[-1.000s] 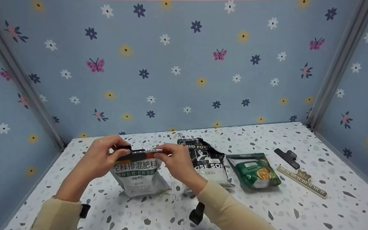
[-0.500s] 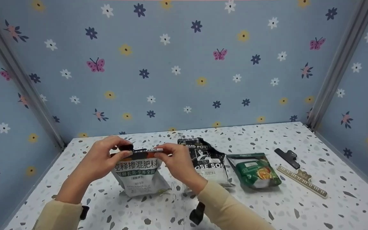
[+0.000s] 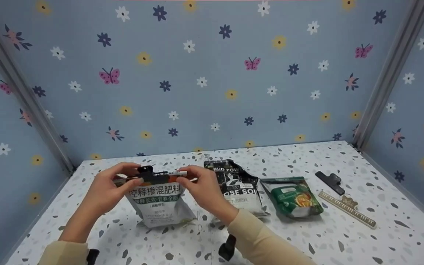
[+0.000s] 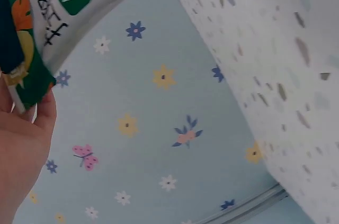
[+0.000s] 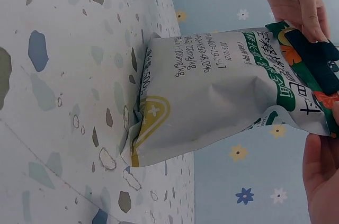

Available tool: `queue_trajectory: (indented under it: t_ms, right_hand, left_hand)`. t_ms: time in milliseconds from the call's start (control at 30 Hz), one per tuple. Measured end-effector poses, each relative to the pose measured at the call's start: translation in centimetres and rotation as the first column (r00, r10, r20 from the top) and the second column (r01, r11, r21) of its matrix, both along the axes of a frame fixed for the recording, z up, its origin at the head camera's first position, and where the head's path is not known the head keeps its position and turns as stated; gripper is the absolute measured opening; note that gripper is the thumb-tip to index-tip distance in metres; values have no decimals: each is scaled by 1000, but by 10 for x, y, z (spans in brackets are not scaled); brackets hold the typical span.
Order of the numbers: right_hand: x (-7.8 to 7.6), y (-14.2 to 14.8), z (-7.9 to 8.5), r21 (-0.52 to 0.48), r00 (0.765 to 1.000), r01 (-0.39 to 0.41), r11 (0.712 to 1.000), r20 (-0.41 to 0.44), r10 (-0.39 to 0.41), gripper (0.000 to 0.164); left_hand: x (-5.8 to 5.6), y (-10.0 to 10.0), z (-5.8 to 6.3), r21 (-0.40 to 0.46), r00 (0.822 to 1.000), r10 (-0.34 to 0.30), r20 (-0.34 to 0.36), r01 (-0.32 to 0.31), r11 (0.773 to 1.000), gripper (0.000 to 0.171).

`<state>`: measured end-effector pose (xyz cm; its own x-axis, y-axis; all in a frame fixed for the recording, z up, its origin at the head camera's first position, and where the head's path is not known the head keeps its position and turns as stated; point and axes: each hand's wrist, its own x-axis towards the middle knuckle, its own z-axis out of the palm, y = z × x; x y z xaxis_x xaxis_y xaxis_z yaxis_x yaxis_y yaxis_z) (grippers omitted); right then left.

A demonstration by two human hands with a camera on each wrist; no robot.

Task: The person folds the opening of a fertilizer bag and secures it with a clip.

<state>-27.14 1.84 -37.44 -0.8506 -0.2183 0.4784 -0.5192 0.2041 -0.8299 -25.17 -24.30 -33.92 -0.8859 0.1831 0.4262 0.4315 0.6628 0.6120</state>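
A white fertilizer bag point(image 3: 160, 211) stands upright on the table, its folded top showing orange and green. Across that fold sits a black clip point(image 3: 155, 179), with its handle sticking up at the back. My left hand point(image 3: 103, 191) pinches the bag's top left corner, thumb in front, close beside the clip's left end. At the opposite corner my right hand point(image 3: 204, 187) pinches the fold between thumb and fingers. The left wrist view shows the left fingers point(image 4: 46, 108) at the bag's green corner. In the right wrist view the dark clip point(image 5: 312, 60) lies between both hands.
Right of the bag stands a black and white soil bag point(image 3: 239, 187), partly behind my right forearm. A green pouch point(image 3: 294, 198) follows, then a second black clip point(image 3: 330, 182) and a gold ruler-shaped clip point(image 3: 348, 209). A flowered wall point(image 3: 212, 103) closes off the table's back.
The left hand has shifted from the black clip leftward to the bag's top corner. The clip now lies level along the fold. My right hand has kept its place.
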Motion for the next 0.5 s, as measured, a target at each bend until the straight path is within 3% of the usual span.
queue_trajectory:
  t_ms: [100, 200, 267, 367, 433, 500]
  right_hand:
    - [-1, 0, -1, -1, 1000, 0, 1000, 17, 0, 22]
    - [-1, -1, -4, -17, 999, -9, 1000, 41, 10, 22]
    - [-2, -2, -7, -28, 999, -12, 1000, 49, 13, 20]
    - [-3, -2, -9, -25, 999, -2, 1000, 45, 4, 16]
    - [-4, -2, -10, -11, 999, 11, 1000, 41, -10, 15]
    - [-5, -2, -11, -3, 999, 14, 1000, 48, -14, 15]
  left_hand:
    - [-1, -8, -10, 45, 998, 51, 47, -53, 998, 45]
    - [-1, -13, -19, 104, 985, 68, 158, -85, 991, 53]
    - [0, -16, -26, 128, 965, 76, 252, -111, 986, 57]
    - [0, -16, -36, 134, 917, 79, 392, -142, 981, 67]
    - [0, -14, -42, 131, 894, 55, 444, -126, 983, 69]
    - [-1, -11, -47, 142, 883, 19, 468, -97, 985, 68]
